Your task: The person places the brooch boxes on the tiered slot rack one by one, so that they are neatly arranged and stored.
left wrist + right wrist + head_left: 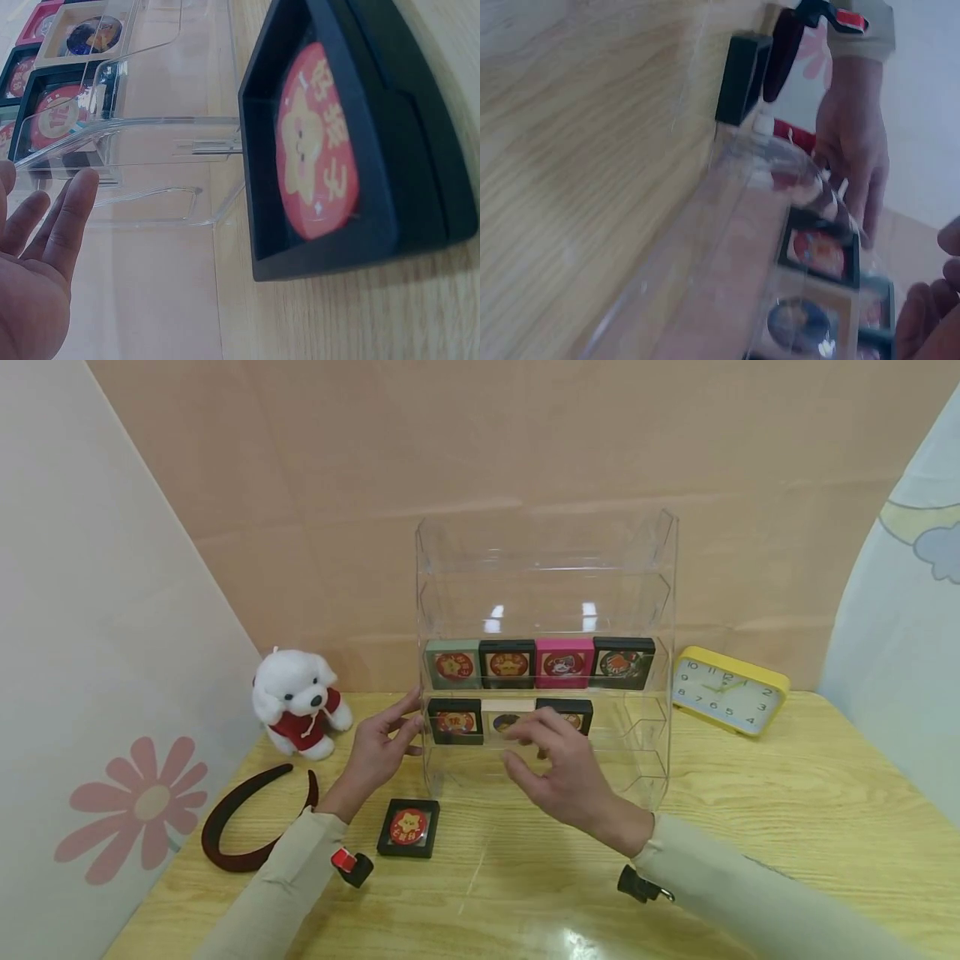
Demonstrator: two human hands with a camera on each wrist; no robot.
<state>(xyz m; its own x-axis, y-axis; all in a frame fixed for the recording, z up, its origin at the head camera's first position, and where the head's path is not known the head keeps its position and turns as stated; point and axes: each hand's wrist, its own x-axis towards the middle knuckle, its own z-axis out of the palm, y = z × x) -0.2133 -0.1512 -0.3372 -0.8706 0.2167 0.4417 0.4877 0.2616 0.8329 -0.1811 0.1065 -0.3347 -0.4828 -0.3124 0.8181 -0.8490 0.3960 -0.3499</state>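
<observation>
A clear acrylic tiered rack (pixel 546 602) stands on the table with small square display boxes on two tiers. The upper row has a green box (pixel 453 667), a black one, a pink one (pixel 564 665) and another black one. Below sit a black box (pixel 455 723), a cream box (pixel 497 723) and a second black box partly behind my right hand. My left hand (pixel 375 756) is at the rack's left side, fingers extended beside the panel. My right hand (pixel 564 774) hovers before the lower row, fingers loosely bent, holding nothing. Another black box with a star badge (pixel 408 828) lies on the table.
A white plush dog (pixel 296 693) in red sits left of the rack. Nearer me, a dark red headband (pixel 217 827) lies beside my left forearm. A yellow clock (pixel 731 691) leans at the right. Fabric hangs behind and on both sides of the wooden table (pixel 787 843).
</observation>
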